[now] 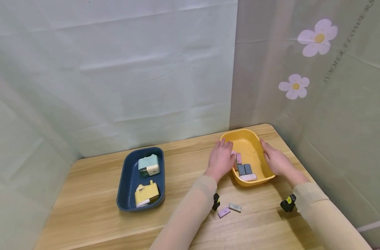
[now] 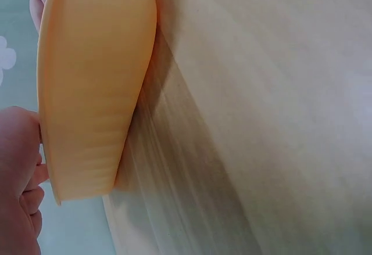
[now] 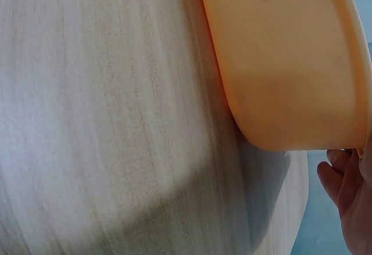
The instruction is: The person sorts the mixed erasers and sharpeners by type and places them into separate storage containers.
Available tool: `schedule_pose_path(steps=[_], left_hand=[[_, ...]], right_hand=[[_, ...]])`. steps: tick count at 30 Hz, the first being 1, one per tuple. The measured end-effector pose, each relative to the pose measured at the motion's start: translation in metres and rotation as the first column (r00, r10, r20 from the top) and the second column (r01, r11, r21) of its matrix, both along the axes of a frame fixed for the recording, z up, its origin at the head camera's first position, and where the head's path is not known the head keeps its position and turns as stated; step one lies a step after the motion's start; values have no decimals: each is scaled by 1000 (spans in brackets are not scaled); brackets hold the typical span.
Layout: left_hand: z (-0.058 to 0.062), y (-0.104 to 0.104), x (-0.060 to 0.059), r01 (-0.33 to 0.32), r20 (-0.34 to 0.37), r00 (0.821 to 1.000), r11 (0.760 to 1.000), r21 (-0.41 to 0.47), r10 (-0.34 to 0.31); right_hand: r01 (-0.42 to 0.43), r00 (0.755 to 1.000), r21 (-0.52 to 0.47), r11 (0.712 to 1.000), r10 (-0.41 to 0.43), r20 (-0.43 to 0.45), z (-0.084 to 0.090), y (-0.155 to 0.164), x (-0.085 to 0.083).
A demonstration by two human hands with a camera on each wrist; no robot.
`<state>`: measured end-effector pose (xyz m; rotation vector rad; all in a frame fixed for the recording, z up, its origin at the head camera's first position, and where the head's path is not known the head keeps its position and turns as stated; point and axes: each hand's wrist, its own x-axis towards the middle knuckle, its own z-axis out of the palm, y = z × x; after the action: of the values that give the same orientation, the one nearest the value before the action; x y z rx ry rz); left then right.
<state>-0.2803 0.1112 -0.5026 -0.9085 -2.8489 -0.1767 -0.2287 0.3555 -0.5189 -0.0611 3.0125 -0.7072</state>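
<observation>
A yellow plastic basin (image 1: 244,133) stands at the right of the wooden table, with a hand on each of its long sides. My left hand (image 1: 220,159) grips the left rim, its fingers over the edge; in the left wrist view they look curled there. On the opposite side my right hand (image 1: 278,160) holds the right rim, and the right wrist view shows bent fingers by the edge. Inside the basin lie several small rectangular blocks: a pink block (image 1: 239,158), a dark grey-blue block (image 1: 248,169) and a pale pink block (image 1: 248,177) among them. My left hand partly hides others.
Before the basin, a grey block (image 1: 235,207) and a purple block (image 1: 224,212) lie on the table (image 1: 93,194). A dark blue basin (image 1: 121,180) at left holds a light-blue and cream object (image 1: 150,163) and a yellow object (image 1: 147,192). Curtains (image 1: 146,69) hang behind.
</observation>
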Motion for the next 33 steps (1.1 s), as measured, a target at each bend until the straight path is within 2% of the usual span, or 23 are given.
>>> schedule_pose_path(steps=[4, 8, 13, 23, 27, 33], left_hand=[[-2, -2, 3, 20, -2, 1000, 999, 35, -20], [-4, -3, 8, 38, -9, 999, 993, 112, -37], [-4, -5, 16, 77, 0, 997, 974, 214, -78], [-2, -14, 33, 140, 17, 988, 929, 343, -155], [-2, -21, 39, 183, -16, 981, 909, 376, -191], [-1, -36, 48, 264, -47, 963, 893, 365, -265]], right_hand=[[3, 1000, -8, 1000, -3, 7, 1, 0, 0], [3, 1000, -12, 1000, -3, 14, 2, 0, -1], [7, 1000, -9, 1000, -7, 16, 4, 1, 0], [11, 1000, 0, 1000, -11, 13, 2, 4, -1], [14, 1000, 2, 1000, -14, 13, 1, 4, -1], [11, 1000, 8, 1000, -11, 6, 1, 3, -1]])
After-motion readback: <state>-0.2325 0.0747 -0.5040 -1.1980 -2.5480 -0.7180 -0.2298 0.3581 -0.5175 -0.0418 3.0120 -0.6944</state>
